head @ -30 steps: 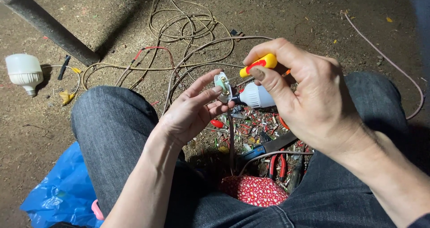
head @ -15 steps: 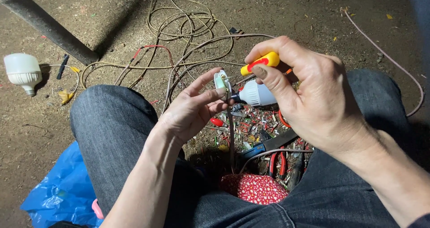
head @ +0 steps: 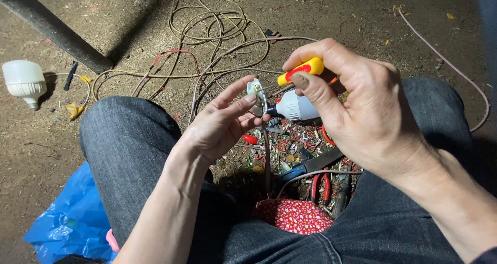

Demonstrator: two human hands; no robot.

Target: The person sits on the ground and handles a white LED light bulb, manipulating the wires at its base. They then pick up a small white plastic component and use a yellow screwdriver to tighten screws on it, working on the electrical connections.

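My left hand (head: 220, 124) pinches a small white electrical fitting (head: 256, 94) between thumb and fingers, with a brown wire (head: 267, 160) hanging down from it. My right hand (head: 362, 113) grips a screwdriver with a yellow and red handle (head: 300, 71); its thin shaft points left into the fitting. A white bulb-shaped part (head: 296, 107) lies just below the two hands, partly hidden by them. Both hands hover over the gap between my knees in dark jeans (head: 124, 150).
Tangled cables (head: 207, 31) lie on the dirt ahead. A white lamp bulb (head: 23, 82) rests at far left near a dark pipe (head: 52, 28). Scraps, pliers with red handles (head: 321, 183) and a red dotted cloth (head: 295, 215) sit between my legs; blue plastic bag (head: 67, 220) lower left.
The screwdriver handle has shifted slightly and its tip stays at the fitting; both hands hold nearly the same place.
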